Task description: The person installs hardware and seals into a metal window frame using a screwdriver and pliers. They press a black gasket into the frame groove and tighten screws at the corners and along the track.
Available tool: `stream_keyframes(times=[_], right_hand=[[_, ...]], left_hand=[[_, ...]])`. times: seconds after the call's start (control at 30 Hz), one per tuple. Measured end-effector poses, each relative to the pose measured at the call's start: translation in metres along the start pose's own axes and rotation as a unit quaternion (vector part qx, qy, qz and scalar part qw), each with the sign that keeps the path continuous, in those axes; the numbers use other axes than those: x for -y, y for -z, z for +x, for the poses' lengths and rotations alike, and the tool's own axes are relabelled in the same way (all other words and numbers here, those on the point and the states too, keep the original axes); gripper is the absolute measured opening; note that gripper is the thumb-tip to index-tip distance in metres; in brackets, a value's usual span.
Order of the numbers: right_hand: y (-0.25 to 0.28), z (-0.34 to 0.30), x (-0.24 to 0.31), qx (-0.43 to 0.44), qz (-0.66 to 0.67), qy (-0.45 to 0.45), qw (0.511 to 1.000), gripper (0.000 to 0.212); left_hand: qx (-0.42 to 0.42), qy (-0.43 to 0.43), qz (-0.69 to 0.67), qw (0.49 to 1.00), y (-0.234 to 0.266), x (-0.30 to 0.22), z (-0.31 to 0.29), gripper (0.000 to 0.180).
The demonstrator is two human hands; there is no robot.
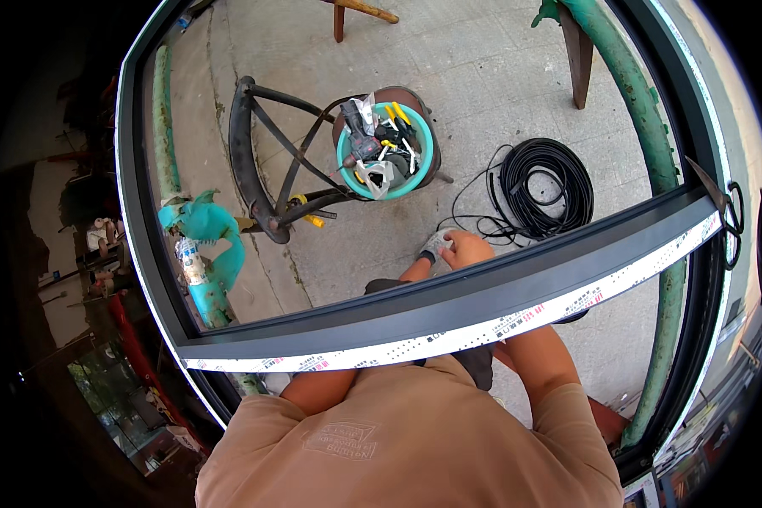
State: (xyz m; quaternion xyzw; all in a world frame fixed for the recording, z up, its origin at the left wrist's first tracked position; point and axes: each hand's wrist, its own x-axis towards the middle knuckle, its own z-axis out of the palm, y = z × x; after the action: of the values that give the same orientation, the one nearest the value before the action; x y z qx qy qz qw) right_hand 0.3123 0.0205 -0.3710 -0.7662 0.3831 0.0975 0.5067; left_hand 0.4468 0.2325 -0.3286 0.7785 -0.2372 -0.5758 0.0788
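A dark grey metal window frame (449,315), with white printed protective film along its near bar, lies across in front of me. Through its opening shows my right hand (468,251), fingers curled closed beside a grey shoe (437,243). What they hold, if anything, cannot be made out. A thin black strand from a coil of black cord or rubber strip (586,190) runs close to those fingers. My left forearm (317,389) passes under the near bar, and the left hand is hidden. Black-handled scissors (734,224) rest on the frame's right corner.
A turquoise basin (431,152) sits on an overturned-looking chair (250,161), holding a cordless drill (360,135), yellow-handled tools and plastic bags. Worn green pipes (643,93) support the frame at both sides. A wooden leg (578,68) stands at the far right.
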Motion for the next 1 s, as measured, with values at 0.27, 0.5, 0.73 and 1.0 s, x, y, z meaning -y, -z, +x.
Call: stream_keyframes(times=[0.27, 0.5, 0.73, 1.0], right_hand=[[-0.011, 0.219, 0.024, -0.166, -0.008, 0.048, 0.985, 0.056], [0.003, 0.351, 0.019, -0.222, -0.097, 0.052, 0.969, 0.066], [0.006, 0.386, 0.022, -0.072, -0.201, 0.062, 0.975, 0.072], [-0.017, 0.377, 0.018, -0.219, -0.121, 0.137, 0.958, 0.051]], left_hand=[[-0.09, 0.089, -0.151, 0.98, -0.013, 0.069, -0.048, 0.038], [-0.163, 0.135, -0.208, 0.955, 0.0, 0.152, -0.041, 0.041], [-0.212, 0.131, -0.175, 0.953, 0.032, 0.213, -0.009, 0.028], [-0.305, 0.081, -0.185, 0.931, 0.041, 0.191, 0.006, 0.026]])
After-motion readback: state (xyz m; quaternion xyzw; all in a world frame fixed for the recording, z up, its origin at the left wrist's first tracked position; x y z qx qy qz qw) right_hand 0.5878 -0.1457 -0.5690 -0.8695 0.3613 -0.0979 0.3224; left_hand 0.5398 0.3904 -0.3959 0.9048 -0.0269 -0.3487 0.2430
